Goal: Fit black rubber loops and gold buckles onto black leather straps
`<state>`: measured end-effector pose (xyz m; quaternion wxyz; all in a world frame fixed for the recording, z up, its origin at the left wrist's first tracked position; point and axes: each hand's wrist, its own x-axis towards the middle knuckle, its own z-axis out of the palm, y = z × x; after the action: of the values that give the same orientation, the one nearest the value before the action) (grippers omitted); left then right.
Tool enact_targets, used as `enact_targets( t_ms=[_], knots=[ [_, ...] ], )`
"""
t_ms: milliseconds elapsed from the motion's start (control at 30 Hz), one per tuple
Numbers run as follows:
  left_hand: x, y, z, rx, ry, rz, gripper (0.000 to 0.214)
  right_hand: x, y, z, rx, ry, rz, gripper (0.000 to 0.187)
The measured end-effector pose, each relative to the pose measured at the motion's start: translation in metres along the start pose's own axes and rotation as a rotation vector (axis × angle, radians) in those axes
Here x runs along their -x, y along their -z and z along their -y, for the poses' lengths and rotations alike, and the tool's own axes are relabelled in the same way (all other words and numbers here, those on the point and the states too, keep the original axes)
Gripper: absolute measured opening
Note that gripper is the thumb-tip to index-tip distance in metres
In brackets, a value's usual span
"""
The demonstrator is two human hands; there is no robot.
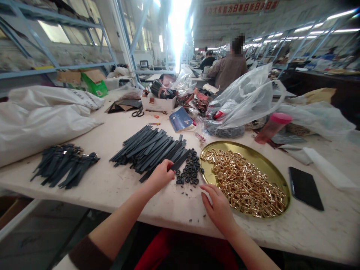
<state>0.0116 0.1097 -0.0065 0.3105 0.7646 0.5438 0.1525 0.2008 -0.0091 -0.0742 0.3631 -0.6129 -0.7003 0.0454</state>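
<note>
My left hand (160, 175) is closed on one end of a flat black strap (180, 160), which points up and to the right over a pile of small black loops (191, 167). Behind that hand lies a heap of similar black straps (149, 148). My right hand (216, 206) rests low by the near left rim of a gold oval tray (250, 153), fingers apart and nothing visible in them. Gold-coloured metal buckles (244, 183) cover much of the tray. Tiny dark bits lie on the table between my hands.
Bundled straps with metal fittings (66, 165) lie at the left, before a large white sack (42, 120). A phone (306, 188) is right of the tray. Further back are a blue booklet (181, 119), scissors (137, 113), a pink-lidded container (272, 127) and plastic bags (244, 99). A person (230, 69) sits beyond.
</note>
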Motion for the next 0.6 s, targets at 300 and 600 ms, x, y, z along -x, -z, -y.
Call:
enact_targets(
  t_ms=[300, 600],
  knots=[
    [0.062, -0.005, -0.021, 1.024, 0.329, 0.37, 0.019, -0.05, 0.023, -0.003, -0.324, -0.263, 0.098, 0.028],
    [0.089, -0.014, -0.043, 1.139, 0.471, 0.565, 0.025, -0.052, 0.014, 0.019, -0.889, -0.572, 0.262, 0.024]
  ],
)
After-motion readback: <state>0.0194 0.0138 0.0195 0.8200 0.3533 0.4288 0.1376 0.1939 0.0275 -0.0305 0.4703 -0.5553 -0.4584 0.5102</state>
